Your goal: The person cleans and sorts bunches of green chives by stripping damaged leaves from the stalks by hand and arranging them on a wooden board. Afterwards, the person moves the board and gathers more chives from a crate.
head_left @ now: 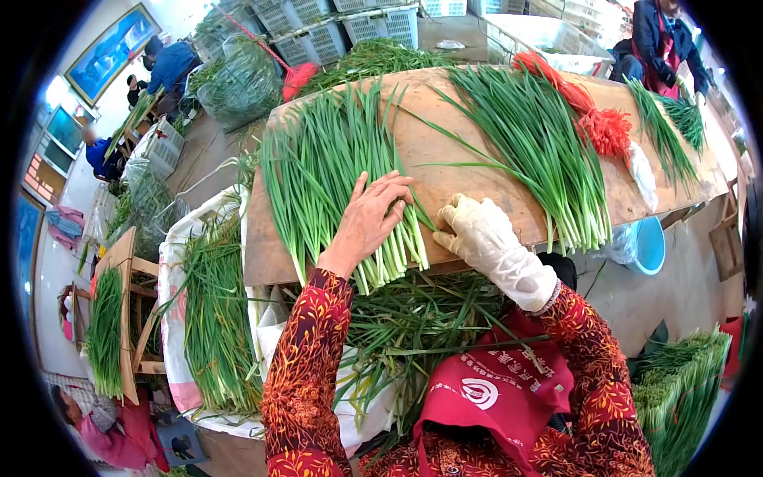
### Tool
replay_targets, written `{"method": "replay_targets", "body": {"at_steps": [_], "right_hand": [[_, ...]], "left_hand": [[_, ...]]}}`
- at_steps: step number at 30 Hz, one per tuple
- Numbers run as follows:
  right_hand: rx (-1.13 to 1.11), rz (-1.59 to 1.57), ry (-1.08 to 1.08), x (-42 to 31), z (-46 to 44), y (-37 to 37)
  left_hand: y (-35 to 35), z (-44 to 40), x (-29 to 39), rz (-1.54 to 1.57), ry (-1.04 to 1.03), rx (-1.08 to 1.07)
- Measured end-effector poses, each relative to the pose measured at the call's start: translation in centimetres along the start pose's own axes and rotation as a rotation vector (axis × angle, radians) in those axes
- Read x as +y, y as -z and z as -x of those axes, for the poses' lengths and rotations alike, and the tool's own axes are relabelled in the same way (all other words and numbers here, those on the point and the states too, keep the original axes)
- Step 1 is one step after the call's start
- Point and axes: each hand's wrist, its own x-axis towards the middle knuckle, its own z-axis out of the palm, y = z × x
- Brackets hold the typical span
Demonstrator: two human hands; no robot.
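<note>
The left hand [370, 219], bare, lies across the stems of the left pile [322, 171], its grip wide, with the fingers spread over the greens rather than closed round them. The right hand [491, 248], in a pale glove, is just beside that pile, near the front edge of the table [435, 119]. Its fingers are curled; the end of a green leaf meets them, but I cannot tell whether the grip is pinching it.

The left pile lies on the left part of the wooden table, white stem ends toward the person and a few reaching past the front edge. The right pile [528, 139] lies well apart from it, stems also toward the person, with some loose leaves reaching left over the bare wood. Red ties [602, 131] lie along the right pile's far right side. Beyond them are a white bag [642, 176] and two small bunches near the table's right end.

Loose leaves [421, 318] are heaped below the front edge, between the person's forearms, next to a red apron [493, 389]. To the left, a white sack [176, 318] holds more greens. A blue basin [650, 246] stands below the table's right part. At the far right, another person [664, 48] stands behind the table.
</note>
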Motion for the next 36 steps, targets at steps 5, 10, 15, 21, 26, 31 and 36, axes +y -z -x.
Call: {"method": "replay_targets", "body": {"at_steps": [5,10,15,21,26,31,36], "right_hand": [[-0.010,-0.068,-0.176,0.4,-0.3,-0.1],[0.092,-0.109,-0.056,-0.6,-0.6,0.1],[0.104,-0.034,0.187,-1.2,-2.1,-2.1],[-0.546,-0.674,0.094,-2.8,3.1,3.1],[-0.854,-0.330,0.128,-4.0,6.6,6.4],[-0.151,-0.106,-0.143,-0.6,1.9,4.2],[-0.043,-0.148,-0.068,-0.2,0.8,0.5]], "left_hand": [[0.1,0.1,0.1,0.006,0.002,0.004],[-0.1,0.1,0.0,-0.015,-0.004,0.009],[-0.2,0.0,0.1,-0.029,0.024,-0.002],[-0.4,0.1,-0.3,-0.034,0.020,-0.006],[-0.5,0.1,-0.3,-0.047,0.031,-0.008],[3.4,0.7,0.6,-0.094,0.114,0.131],[8.6,7.9,-2.9,0.076,0.362,0.474]]}}
